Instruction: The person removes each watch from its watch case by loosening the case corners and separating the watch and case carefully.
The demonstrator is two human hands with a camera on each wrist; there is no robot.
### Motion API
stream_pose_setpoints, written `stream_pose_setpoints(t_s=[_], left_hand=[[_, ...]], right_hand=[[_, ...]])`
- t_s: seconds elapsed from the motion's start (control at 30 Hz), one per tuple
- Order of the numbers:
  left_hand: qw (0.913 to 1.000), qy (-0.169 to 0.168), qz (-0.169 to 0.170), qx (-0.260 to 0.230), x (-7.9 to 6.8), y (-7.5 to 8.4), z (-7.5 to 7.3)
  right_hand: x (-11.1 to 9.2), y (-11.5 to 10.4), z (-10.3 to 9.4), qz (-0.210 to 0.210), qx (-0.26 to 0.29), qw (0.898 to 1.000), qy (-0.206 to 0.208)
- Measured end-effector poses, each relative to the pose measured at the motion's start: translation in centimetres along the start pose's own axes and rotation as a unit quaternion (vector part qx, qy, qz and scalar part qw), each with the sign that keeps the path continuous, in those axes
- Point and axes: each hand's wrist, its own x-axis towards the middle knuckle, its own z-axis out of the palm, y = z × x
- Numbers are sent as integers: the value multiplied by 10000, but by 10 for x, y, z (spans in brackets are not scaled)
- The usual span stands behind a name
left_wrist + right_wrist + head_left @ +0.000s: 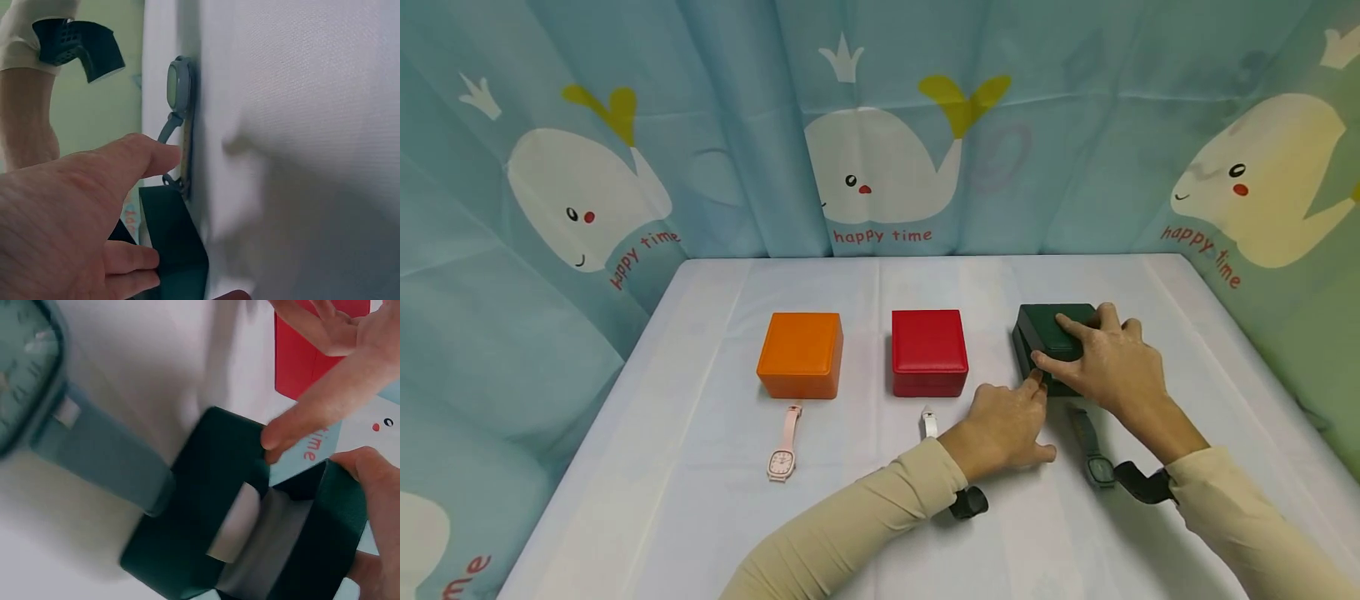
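Note:
A dark green watch box (1056,321) stands at the right of the table, its lid (328,528) partly raised from the base (194,494). My right hand (1108,362) grips the lid, with the thumb at its front edge. My left hand (1007,423) reaches across and touches the base's front left corner with outstretched fingers. A pale lining and a light tab (239,524) show in the gap. In front of the box lies a green watch (1100,468), close below my right wrist. A white watch (929,423) is mostly hidden under my left forearm.
A red box (929,346) stands closed in the middle, with an orange box (801,350) closed to its left. A pink watch (782,457) lies in front of the orange box. Whale-print curtains (730,167) border the white table (700,467).

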Motion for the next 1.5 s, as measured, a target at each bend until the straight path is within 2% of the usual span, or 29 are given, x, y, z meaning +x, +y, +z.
stream_pose_setpoints(t_s=[0.43, 0.7, 0.93, 1.17, 1.3, 1.5], left_hand=[[9999, -84, 51, -113, -3, -5, 3], [9991, -202, 125, -364, -2, -9, 2], [9987, -208, 201, -418, -7, -10, 4], [9969, -291, 253, -683, -12, -11, 5], [9961, -255, 202, -819, -12, -13, 6], [9933, -277, 218, -1103, -9, -16, 6]], right_hand=[[-7, 1, 7, -108, 171, 9991, 380], [-8, 0, 8, -18, 176, 9993, 337], [-12, -1, 12, 14, 100, 9993, 366], [-18, -4, 16, -27, 41, 9994, 350], [-19, -3, 11, -30, 27, 9999, 117], [-14, 1, 1, 46, 157, 9983, -554]])
